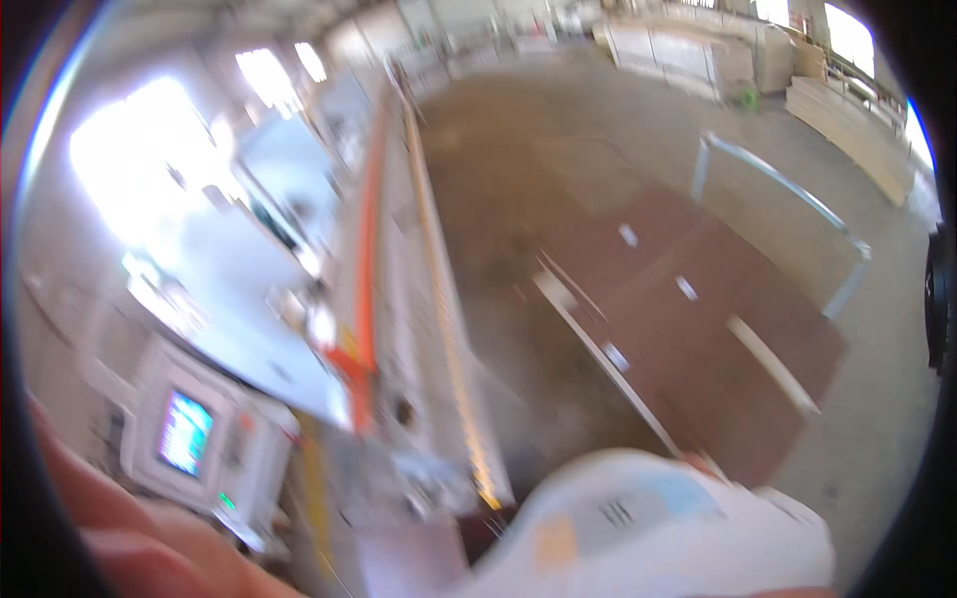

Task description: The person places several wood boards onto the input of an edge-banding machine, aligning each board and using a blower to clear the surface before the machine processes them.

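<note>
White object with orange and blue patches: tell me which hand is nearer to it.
Right. The right hand holds the white object, mostly hidden by it, with a little skin showing past its upper edge. The left hand, blurred, is apart from it, at lower left.

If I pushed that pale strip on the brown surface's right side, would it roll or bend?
The pale strip looks narrow, so probably light for its length. It seems to lie flat on the brown surface, so it would likely slide, not roll. Its straight shape suggests stiffness, though blur hides its material.
</note>
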Tool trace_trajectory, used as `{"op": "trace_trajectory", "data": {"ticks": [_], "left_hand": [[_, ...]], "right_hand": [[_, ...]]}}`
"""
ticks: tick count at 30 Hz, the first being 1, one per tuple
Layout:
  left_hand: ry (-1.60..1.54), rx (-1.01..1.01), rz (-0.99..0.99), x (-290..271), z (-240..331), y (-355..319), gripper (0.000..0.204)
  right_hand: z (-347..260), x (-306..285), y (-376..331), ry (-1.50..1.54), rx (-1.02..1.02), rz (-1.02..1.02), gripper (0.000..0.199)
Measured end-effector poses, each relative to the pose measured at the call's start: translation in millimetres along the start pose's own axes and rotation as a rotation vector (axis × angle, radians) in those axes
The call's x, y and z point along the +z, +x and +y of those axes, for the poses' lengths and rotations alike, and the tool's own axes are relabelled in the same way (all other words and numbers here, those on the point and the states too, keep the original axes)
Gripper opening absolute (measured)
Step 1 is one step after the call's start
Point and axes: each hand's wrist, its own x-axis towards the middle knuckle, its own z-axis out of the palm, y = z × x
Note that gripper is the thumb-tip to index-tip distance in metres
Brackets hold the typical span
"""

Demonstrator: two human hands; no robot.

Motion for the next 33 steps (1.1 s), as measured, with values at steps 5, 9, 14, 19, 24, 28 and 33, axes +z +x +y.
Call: {"op": "trace_trajectory", "data": {"ticks": [5,9,14,19,24,28,33], "left_hand": [[-0.051,-0.051,-0.017,-17.1,-27.4,50.3,0.039],[-0.049,-0.071,0.102,-22.4,3.3,58.0,0.038],[0.066,0.017,0.045,-26.7,25.0,34.1,0.038],[0.083,0.002,0.051,-6.5,11.7,17.6,0.039],[0.076,-0.018,0.005,-11.7,-5.9,15.9,0.039],[0.061,-0.032,-0.008,-4.0,-16.0,6.8,0.039],[0.014,-0.022,0.035,11.9,-20.5,0.5,0.040]], "right_hand": [[-154.5,-132.9,17.3,0.155,-0.100,0.111,0.025],[-224.9,-205.8,17.5,0.186,-0.262,0.132,0.026],[-296.8,-155.7,77.6,0.201,-0.473,0.080,0.027],[-304.8,-149.8,110.4,0.221,-0.425,0.001,0.027],[-292.8,-120.4,116.7,0.232,-0.361,-0.049,0.028],[-278.0,-106.4,119.7,0.200,-0.314,-0.063,0.029],[-242.0,-95.5,103.9,0.190,-0.247,-0.064,0.030]]}}
